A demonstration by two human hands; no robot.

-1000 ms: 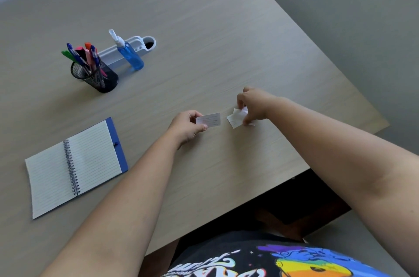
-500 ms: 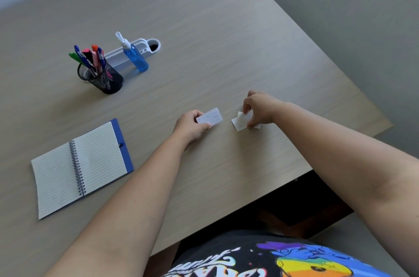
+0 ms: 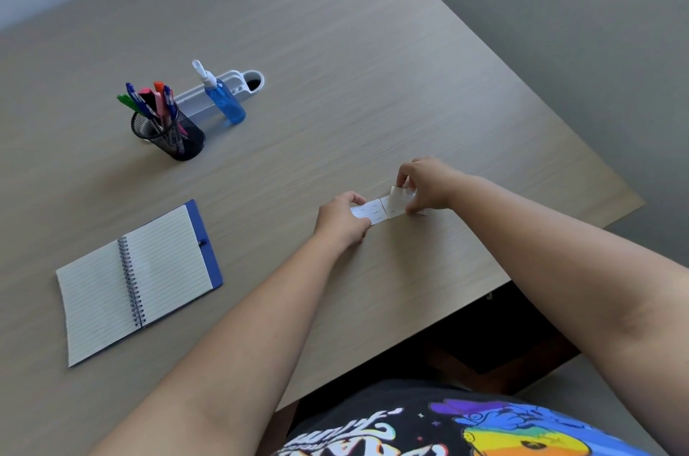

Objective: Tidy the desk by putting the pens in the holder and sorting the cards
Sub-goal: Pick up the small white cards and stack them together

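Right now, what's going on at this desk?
A person is sorting small white cards near the desk's front edge. The left hand holds one card; the right hand pinches a few more, the two sets meeting edge to edge. The pens already stand in the mesh holder.

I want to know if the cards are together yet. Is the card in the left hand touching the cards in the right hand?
Cannot tell. In the head view the left hand's card meets the right hand's cards edge to edge with no visible gap, but real contact can't be confirmed.
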